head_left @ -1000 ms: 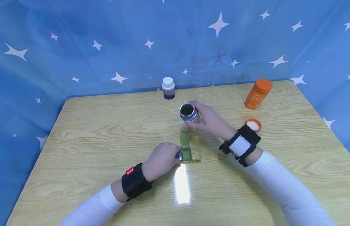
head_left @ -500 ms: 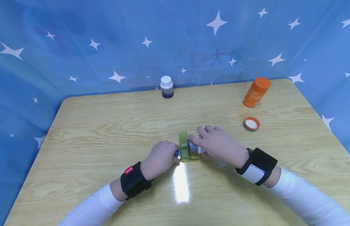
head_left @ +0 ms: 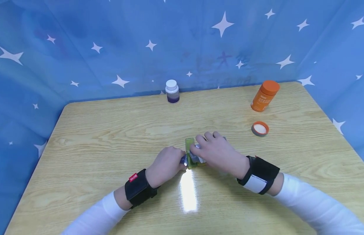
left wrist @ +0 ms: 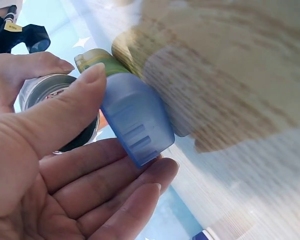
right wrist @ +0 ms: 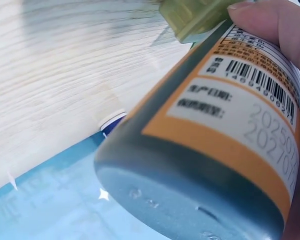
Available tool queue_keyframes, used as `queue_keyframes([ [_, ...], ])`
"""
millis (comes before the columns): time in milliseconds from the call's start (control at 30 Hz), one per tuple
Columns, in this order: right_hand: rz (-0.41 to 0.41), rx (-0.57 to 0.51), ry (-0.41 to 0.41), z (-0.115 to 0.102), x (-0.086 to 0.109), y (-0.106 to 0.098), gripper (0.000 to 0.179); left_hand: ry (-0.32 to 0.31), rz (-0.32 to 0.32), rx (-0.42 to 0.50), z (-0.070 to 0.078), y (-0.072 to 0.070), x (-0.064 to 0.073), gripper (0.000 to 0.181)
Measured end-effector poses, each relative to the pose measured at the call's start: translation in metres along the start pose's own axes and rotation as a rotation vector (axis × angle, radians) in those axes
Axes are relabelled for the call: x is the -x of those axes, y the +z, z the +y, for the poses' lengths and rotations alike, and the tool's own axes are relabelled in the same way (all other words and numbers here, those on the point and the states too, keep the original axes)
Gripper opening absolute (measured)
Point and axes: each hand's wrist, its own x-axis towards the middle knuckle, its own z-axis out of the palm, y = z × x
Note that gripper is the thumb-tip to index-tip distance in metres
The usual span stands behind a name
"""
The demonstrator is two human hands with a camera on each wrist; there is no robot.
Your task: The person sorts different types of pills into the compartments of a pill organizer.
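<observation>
Head view, lower centre: the left hand (head_left: pixel 166 167) pinches the pill box (head_left: pixel 189 143) by its blue end (left wrist: pixel 139 117), seemingly to steady it; beside it, the right hand (head_left: pixel 220 153) grips a tipped bottle (right wrist: pixel 205 145) over the box (mouth hidden). Right of centre, an upturned lid (head_left: pixel 260 129), probably that bottle's.

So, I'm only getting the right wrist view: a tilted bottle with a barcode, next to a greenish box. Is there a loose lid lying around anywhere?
Observer: Yes. In the head view, a lid lies on the table with its white inside facing up.
Visitor: Ah! And what's the other hand busy with? I can't see it at all.
Observer: The left hand is holding a blue piece right beside the greenish box; the left wrist view shows it best.
</observation>
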Motion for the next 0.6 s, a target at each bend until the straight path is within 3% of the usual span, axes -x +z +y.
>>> queue_keyframes([
  [233, 0.033, 0.067, -0.016, -0.0024, -0.0013, 0.0002, 0.025, 0.012, 0.018, 0.007, -0.0006, 0.0011, 0.0, 0.024],
  [600, -0.012, -0.018, 0.001, 0.0014, -0.0012, 0.0014, 0.039, 0.022, 0.034, -0.007, -0.0011, 0.0029, -0.0004, 0.023],
])
